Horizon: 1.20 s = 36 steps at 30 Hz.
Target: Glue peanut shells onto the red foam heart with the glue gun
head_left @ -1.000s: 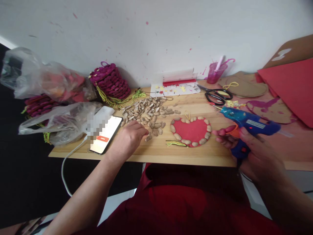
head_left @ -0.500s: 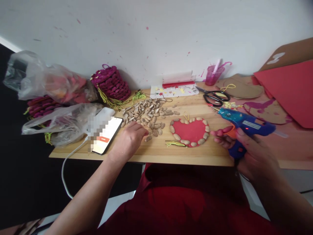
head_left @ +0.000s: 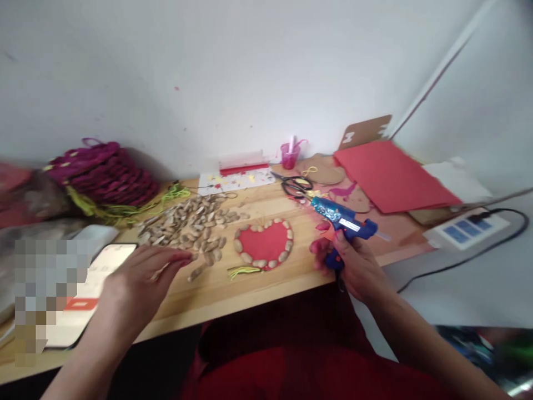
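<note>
My right hand (head_left: pixel 361 269) is wrapped round the handle of a blue hot glue gun (head_left: pixel 343 219), held over the right part of the table with its nozzle pointing away and to the left. My left hand (head_left: pixel 139 283) hovers at the front of a pile of peanut shells (head_left: pixel 189 222), thumb and fingertips pinched together; whatever is between them is too small to make out. Between my hands lies a red heart (head_left: pixel 264 244), bordered with peanut shells and carrying a yellow tassel (head_left: pixel 245 271) at its lower tip.
A lit phone (head_left: pixel 94 300) lies beside my left forearm. Behind the shells sits a stack of purple braided pieces (head_left: pixel 110 175). Scissors (head_left: pixel 296 186), a pink cup (head_left: pixel 289 156), cardboard pieces (head_left: pixel 322 169) and red sheets (head_left: pixel 395 175) lie farther back. A power strip (head_left: pixel 466 230) with a black cord is at right.
The view has swung right, bringing the power strip into sight. My left hand has gone from curled beside the shells to a pinch with fingers reaching forward. The glue gun stays in my right hand.
</note>
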{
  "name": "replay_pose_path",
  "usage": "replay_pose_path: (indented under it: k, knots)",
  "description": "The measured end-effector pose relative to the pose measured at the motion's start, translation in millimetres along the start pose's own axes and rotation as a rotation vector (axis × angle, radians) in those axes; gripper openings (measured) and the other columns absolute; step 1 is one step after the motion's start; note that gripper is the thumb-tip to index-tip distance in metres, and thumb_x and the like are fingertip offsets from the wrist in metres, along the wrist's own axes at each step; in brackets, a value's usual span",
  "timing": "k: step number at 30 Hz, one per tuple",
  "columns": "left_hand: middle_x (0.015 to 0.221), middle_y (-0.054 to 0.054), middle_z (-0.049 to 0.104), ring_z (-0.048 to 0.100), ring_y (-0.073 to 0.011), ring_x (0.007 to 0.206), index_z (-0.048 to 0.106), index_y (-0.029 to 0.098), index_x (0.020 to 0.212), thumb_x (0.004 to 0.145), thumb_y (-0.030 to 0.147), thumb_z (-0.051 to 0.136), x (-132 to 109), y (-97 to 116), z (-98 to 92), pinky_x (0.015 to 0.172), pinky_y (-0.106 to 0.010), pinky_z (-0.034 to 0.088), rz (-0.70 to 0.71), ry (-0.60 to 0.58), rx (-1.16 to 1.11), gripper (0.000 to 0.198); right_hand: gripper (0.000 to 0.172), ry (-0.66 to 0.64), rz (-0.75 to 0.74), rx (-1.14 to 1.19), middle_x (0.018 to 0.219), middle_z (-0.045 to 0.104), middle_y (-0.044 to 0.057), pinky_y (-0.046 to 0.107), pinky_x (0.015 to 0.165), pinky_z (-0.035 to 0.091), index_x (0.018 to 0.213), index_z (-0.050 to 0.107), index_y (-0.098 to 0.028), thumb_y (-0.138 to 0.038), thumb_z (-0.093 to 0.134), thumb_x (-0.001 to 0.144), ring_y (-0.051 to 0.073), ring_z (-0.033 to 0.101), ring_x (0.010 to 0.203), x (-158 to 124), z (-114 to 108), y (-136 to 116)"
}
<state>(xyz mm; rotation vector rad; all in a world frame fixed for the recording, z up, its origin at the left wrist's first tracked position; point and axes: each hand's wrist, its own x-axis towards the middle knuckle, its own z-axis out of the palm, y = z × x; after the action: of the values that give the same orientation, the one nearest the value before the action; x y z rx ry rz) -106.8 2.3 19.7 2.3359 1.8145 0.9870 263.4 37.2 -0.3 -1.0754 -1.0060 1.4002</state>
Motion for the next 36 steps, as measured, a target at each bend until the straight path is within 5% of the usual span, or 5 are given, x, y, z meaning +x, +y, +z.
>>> replay_pose_path:
  k: [3, 6, 14, 29, 36]
  knots:
    - [0.097, 0.000, 0.077, 0.067, -0.0238, 0.090, 0.076, 0.033, 0.094, 0.085, 0.046, 0.072, 4.7, 22.0, 0.5, 0.087, -0.034, 0.052, -0.240, -0.002, -0.216, 0.017, 0.039, 0.106, -0.112, -0.395, 0.064, 0.060, -0.003, 0.025, 0.046, 0.041, 0.102, 0.065, -0.021, -0.059, 0.061, 0.091, 0.012, 0.052, 0.048, -5.3, -30.1, -16.5]
    - [0.090, 0.000, 0.078, 0.070, -0.0218, 0.083, 0.079, 0.031, 0.088, 0.078, 0.049, 0.078, 11.5, 44.5, 11.3, 0.079, -0.027, 0.054, -0.390, -0.147, -0.472, 0.021, 0.037, 0.235, -0.311, -0.912, 0.086, 0.069, 0.006, 0.033, 0.067, 0.050, 0.111, 0.064, -0.019, -0.051, 0.061, 0.092, 0.022, 0.065, 0.077, -4.7, -62.7, -35.3]
    - [0.084, -0.002, 0.077, 0.068, -0.0169, 0.080, 0.081, 0.024, 0.085, 0.069, 0.040, 0.088, 27.1, 77.6, 47.0, 0.074, -0.022, 0.055, -0.588, -0.339, -1.005, 0.024, 0.047, 0.115, -0.422, -1.686, 0.125, 0.070, 0.021, 0.047, 0.097, 0.047, 0.139, 0.054, -0.008, -0.027, 0.045, 0.097, 0.035, 0.066, 0.109, 29.6, -106.3, -43.7]
    - [0.069, 0.000, 0.070, 0.057, -0.0063, 0.061, 0.080, 0.016, 0.077, 0.052, 0.032, 0.099, 32.6, 90.9, 43.9, 0.059, -0.013, 0.050, -0.912, -0.214, -1.339, 0.035, 0.051, 0.108, -0.456, -1.872, 0.109, 0.072, 0.022, 0.046, 0.087, 0.048, 0.143, 0.054, -0.009, -0.032, 0.048, 0.098, 0.036, 0.065, 0.098, 36.7, -96.8, -46.9]
    - [0.067, -0.002, 0.071, 0.061, -0.0080, 0.059, 0.078, 0.014, 0.073, 0.047, 0.024, 0.100, 41.6, 84.2, 47.7, 0.056, -0.015, 0.053, -0.948, -0.184, -1.533, 0.036, 0.027, -0.162, -0.556, -1.555, 0.117, 0.074, 0.013, 0.033, 0.087, 0.047, 0.118, 0.067, -0.016, -0.027, 0.054, 0.096, 0.026, 0.066, 0.107, 90.1, -14.1, -70.0]
